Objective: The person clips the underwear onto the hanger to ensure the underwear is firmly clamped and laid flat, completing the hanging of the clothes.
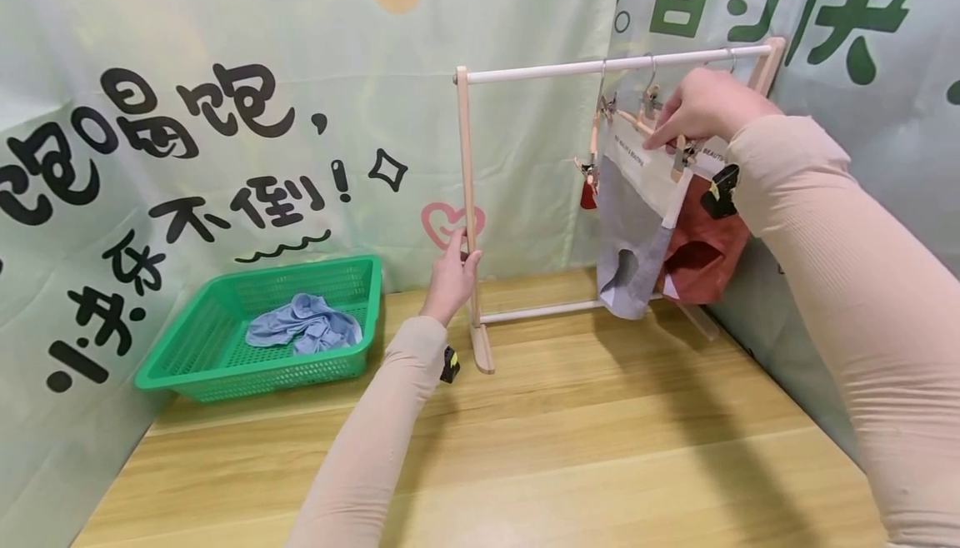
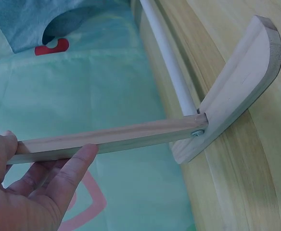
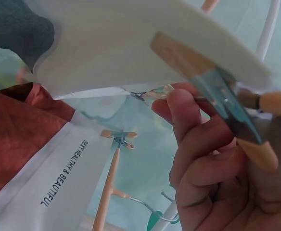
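Observation:
My left hand (image 1: 452,277) grips the left wooden post (image 2: 131,134) of a small drying rack, thumb and fingers on either side of it. My right hand (image 1: 708,107) is up under the rack's white top rail (image 1: 540,72), fingers curled on a clip hanger (image 3: 275,103). From that hanger, by clips at both ends, hang grey underpants (image 1: 630,223) with a white waistband. Rust-red underpants (image 1: 705,240) hang just behind on another clip hanger (image 3: 109,187). The right palm and part of the hanger hide the exact grip.
Left of the rack, a green plastic basket (image 1: 187,373) holds a crumpled blue cloth (image 1: 307,325). Another clip hanger (image 1: 595,144) hangs left of the grey underpants. A printed fabric backdrop (image 1: 525,165) stands close behind. The rack's feet (image 1: 482,350) rest on the wooden tabletop (image 1: 540,448).

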The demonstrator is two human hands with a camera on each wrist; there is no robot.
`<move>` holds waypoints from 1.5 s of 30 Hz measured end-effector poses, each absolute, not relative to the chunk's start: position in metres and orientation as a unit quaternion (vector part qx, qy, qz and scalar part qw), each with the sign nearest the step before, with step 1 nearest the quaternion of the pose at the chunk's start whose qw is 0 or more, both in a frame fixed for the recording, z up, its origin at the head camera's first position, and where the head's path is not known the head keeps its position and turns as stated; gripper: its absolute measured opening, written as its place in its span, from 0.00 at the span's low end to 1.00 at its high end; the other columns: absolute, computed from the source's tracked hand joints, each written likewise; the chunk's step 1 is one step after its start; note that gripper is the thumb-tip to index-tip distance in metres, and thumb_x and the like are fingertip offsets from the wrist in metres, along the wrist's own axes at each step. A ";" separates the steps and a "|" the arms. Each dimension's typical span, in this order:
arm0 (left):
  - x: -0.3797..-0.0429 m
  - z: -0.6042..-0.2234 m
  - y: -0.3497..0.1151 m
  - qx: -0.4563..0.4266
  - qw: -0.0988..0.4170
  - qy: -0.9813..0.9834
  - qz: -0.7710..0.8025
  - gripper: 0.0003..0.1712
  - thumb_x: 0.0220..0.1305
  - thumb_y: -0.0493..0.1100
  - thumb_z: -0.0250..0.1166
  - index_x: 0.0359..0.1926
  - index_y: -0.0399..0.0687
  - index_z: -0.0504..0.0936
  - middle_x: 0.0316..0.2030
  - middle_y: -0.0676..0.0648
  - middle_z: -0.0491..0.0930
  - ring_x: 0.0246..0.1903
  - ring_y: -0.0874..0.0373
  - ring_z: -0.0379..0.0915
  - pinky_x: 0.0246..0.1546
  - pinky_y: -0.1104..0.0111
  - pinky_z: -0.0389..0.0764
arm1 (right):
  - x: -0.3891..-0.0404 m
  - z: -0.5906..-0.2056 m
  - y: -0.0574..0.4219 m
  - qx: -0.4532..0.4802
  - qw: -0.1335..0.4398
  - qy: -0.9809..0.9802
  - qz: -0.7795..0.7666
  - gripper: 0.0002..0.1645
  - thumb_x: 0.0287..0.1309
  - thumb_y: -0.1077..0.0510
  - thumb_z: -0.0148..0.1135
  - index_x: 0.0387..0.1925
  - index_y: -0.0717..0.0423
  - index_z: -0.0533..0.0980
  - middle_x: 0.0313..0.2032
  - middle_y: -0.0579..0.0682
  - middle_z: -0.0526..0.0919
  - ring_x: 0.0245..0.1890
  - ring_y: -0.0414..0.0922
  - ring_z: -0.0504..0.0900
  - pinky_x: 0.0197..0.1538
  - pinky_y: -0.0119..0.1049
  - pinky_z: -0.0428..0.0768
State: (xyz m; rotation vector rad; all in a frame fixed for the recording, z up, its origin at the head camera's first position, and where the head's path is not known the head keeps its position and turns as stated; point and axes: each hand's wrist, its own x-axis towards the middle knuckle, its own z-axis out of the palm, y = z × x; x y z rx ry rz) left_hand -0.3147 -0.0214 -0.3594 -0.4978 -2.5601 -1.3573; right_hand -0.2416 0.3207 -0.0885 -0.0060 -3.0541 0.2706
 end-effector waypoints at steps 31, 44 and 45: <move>-0.316 -0.357 -0.030 -0.169 0.100 -0.875 -0.442 0.28 0.85 0.46 0.55 0.79 0.54 0.61 0.53 0.35 0.87 0.50 0.40 0.87 0.51 0.48 0.88 | -0.236 -0.099 0.326 -0.002 0.043 -0.991 0.127 0.34 0.69 0.33 0.66 0.47 0.62 0.88 0.22 0.44 0.79 0.30 0.46 0.74 0.34 0.43 0.71; -0.303 -0.341 -0.050 -0.178 0.097 -0.884 -0.421 0.28 0.84 0.44 0.57 0.77 0.47 0.63 0.57 0.34 0.85 0.57 0.42 0.85 0.53 0.52 0.88 | -0.220 -0.103 0.319 -0.012 0.096 -0.971 0.217 0.44 0.71 0.31 0.62 0.65 0.65 0.79 0.25 0.38 0.85 0.33 0.40 0.78 0.42 0.44 0.72; -0.301 -0.338 -0.052 -0.178 0.099 -0.886 -0.416 0.28 0.84 0.44 0.58 0.77 0.46 0.63 0.57 0.34 0.85 0.58 0.42 0.84 0.54 0.52 0.88 | -0.217 -0.103 0.319 -0.012 0.107 -0.969 0.222 0.43 0.71 0.31 0.62 0.64 0.64 0.79 0.25 0.36 0.85 0.33 0.38 0.78 0.43 0.43 0.72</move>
